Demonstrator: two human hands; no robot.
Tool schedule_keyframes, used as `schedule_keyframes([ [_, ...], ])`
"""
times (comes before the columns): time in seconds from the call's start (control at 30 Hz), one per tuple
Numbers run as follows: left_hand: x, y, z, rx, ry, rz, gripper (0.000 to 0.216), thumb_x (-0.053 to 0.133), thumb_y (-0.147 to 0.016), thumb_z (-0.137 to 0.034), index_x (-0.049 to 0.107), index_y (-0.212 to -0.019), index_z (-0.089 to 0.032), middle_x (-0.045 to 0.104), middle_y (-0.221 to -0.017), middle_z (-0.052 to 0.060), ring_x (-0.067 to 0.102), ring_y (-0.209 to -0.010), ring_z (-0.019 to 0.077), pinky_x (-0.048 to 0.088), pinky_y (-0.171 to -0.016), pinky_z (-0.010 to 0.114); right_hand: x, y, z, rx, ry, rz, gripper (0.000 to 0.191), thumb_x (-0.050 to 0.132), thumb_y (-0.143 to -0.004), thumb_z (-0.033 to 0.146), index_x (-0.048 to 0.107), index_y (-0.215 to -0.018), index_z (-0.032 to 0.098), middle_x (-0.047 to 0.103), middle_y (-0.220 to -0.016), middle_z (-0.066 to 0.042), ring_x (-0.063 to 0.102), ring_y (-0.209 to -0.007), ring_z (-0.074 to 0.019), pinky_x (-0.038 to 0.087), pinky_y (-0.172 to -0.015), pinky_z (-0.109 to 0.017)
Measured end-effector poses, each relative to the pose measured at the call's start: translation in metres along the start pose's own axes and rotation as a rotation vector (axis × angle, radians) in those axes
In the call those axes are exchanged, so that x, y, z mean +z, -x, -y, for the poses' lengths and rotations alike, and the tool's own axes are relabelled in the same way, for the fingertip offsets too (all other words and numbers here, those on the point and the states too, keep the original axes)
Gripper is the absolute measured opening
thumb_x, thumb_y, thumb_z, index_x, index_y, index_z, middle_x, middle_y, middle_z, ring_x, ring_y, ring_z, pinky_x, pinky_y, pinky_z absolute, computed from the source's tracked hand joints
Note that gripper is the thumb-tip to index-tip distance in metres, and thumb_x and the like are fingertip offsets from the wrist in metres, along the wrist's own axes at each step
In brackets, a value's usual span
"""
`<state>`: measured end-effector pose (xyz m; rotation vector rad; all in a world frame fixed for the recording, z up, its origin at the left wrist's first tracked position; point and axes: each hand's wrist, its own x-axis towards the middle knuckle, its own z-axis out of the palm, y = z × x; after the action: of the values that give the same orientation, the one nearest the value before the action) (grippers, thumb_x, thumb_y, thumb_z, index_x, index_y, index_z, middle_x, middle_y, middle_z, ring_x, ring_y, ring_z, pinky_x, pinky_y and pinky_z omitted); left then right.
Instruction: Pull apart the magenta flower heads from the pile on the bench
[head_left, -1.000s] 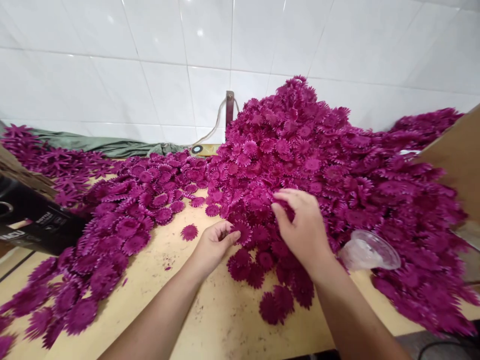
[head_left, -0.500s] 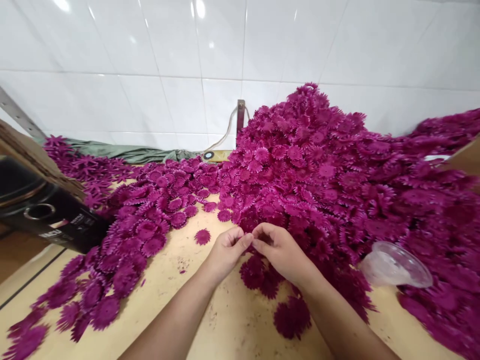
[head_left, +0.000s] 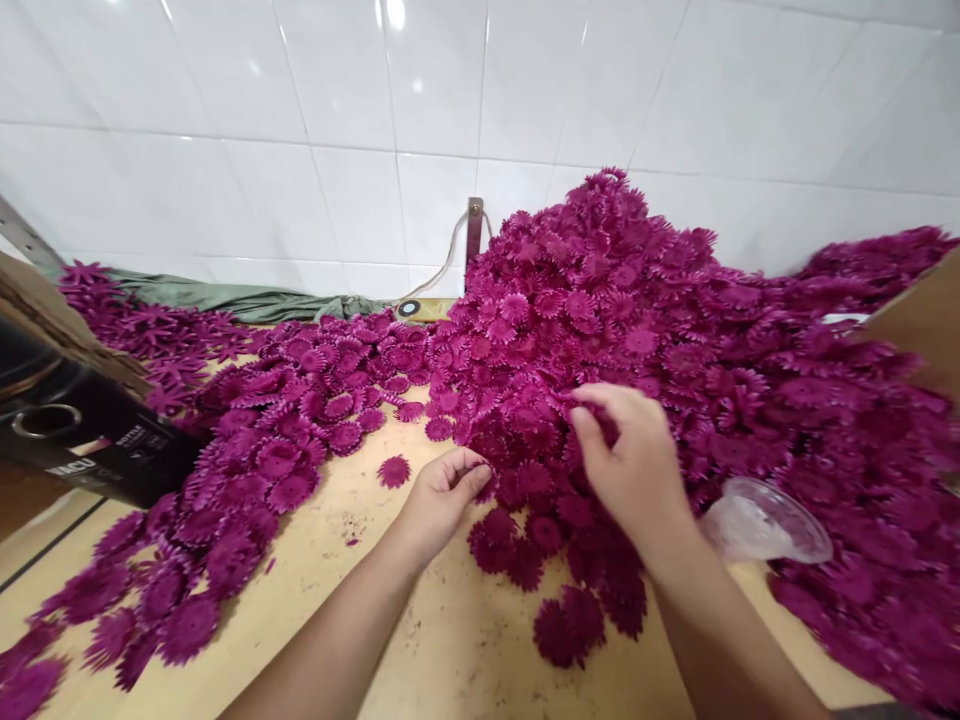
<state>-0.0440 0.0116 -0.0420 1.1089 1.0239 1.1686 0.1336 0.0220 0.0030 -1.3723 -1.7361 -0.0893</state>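
Note:
My left hand (head_left: 442, 500) is closed in a pinch over the front edge of the flower heap, with a purple flower piece (head_left: 484, 487) at the tips of its thumb and forefinger. Farther right and higher, my right hand (head_left: 634, 455) reaches against the heap of purple artificial flower pieces (head_left: 570, 310). Its thumb and fingers are curled close together, and purple shows at their tips; whether it is a held piece or the heap behind cannot be made out. Several loose flower pieces (head_left: 568, 625) lie on the table between my forearms.
A clear plastic bowl (head_left: 780, 520) leans in the heap beside my right forearm. More flower pieces (head_left: 277, 460) spread across the left side, near a black cylindrical container (head_left: 112, 440) and cardboard. A white tiled wall (head_left: 360, 90) and a green cloth (head_left: 247, 300) border the back.
My hands have parted: the right moved up and to the right onto the heap, while the left stays pinched at nearly the same spot. The view has shifted slightly.

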Motion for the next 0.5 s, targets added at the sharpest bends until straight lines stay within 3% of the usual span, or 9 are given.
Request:
schedule_keyframes([
  [0.13,-0.004,-0.003,0.005,0.023,-0.050,-0.032,0.043,0.068,-0.055,-0.053,0.045,-0.050,-0.017,0.038,-0.048,-0.007,0.032,-0.048,0.0069,0.027,-0.048,0.021,0.017,0.026,0.039,0.001,-0.191,0.332,0.017,0.052,-0.081,0.027,0.059,-0.093,0.017,0.063,-0.093,-0.010,0.054,-0.091,-0.0230,0.042,-0.082,-0.039],
  [0.3,-0.006,-0.002,0.010,-0.042,-0.054,-0.061,0.049,0.065,-0.057,-0.058,0.039,-0.049,-0.018,0.033,-0.045,-0.009,0.026,-0.044,0.0052,0.020,-0.044,0.020,0.033,0.032,0.045,0.205,-0.437,0.575,0.008,0.057,-0.074,0.017,0.058,-0.082,0.018,0.064,-0.084,-0.004,0.056,-0.079,-0.0173,0.044,-0.074,-0.032],
  [0.4,-0.005,-0.001,0.010,-0.061,-0.020,-0.058,0.052,0.062,-0.056,-0.062,0.038,-0.048,-0.018,0.033,-0.044,-0.009,0.026,-0.043,0.0051,0.020,-0.044,0.020,0.036,0.030,0.040,0.301,-0.613,0.661,0.003,0.054,-0.073,0.015,0.055,-0.072,0.017,0.061,-0.070,0.000,0.055,-0.065,-0.0128,0.043,-0.063,-0.026],
  [0.5,-0.003,-0.001,0.008,-0.025,-0.010,-0.020,0.052,0.059,-0.057,-0.066,0.043,-0.051,-0.017,0.038,-0.046,-0.007,0.031,-0.045,0.0061,0.023,-0.047,0.021,0.039,0.030,0.037,0.317,-0.675,0.628,0.008,0.052,-0.075,0.020,0.054,-0.068,0.018,0.057,-0.063,0.002,0.051,-0.059,-0.0116,0.041,-0.058,-0.024],
])
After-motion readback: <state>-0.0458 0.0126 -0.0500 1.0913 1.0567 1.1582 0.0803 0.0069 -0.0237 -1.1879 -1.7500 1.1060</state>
